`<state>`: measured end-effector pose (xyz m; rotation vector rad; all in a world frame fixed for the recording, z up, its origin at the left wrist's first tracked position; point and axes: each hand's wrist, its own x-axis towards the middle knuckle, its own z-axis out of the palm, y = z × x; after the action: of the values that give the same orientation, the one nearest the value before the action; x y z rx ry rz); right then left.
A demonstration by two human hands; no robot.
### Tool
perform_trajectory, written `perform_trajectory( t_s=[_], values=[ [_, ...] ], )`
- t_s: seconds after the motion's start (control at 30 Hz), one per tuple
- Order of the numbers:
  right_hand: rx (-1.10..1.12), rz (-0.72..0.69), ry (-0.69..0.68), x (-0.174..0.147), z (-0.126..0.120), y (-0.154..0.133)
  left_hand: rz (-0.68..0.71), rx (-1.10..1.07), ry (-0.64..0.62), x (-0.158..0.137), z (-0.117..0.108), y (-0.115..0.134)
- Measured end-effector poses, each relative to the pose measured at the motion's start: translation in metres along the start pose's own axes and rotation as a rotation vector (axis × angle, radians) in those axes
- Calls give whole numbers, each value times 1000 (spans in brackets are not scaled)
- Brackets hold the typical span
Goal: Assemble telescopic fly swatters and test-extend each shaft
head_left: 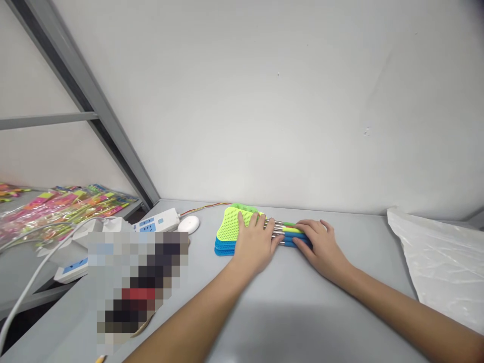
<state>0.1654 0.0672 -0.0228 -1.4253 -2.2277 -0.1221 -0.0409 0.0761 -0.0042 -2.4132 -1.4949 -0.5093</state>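
A stack of fly swatters lies on the grey table, with perforated heads to the left and handles to the right. Yellow-green heads are on top, blue ones beneath, and a green one shows behind. Metal shafts join the heads to green, yellow and blue handles. My left hand rests flat across the heads and shafts, its fingers spread. At the handle ends, my right hand is curled around the bundle, fingers on the far side and thumb on the near side. Its palm hides the handle tips.
Left of the swatters are a round white device and a white power strip with cables. A blurred-out item lies nearer me. Packaged colourful items fill a side shelf. A white plastic sheet lies at right.
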Motion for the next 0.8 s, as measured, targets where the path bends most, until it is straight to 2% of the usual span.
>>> perform_trajectory(
  t_s=[0.23,0.47,0.53,0.67,0.8],
  values=[
    [64,-15,94,-1,0,2,66,-8,35,2,-9,4],
    [141,-75,216,-6,-7,1,145,77,14,-2,-36,9],
    [138,-110,258,-8,-8,0,151,61,-48,-7,-43,17],
    [25,-198,345,-12,-9,-3,79,-62,-273,-26,-50,42],
    [-43,-281,386,-14,-8,-7,17,-328,-385,-44,-49,63]
  ],
)
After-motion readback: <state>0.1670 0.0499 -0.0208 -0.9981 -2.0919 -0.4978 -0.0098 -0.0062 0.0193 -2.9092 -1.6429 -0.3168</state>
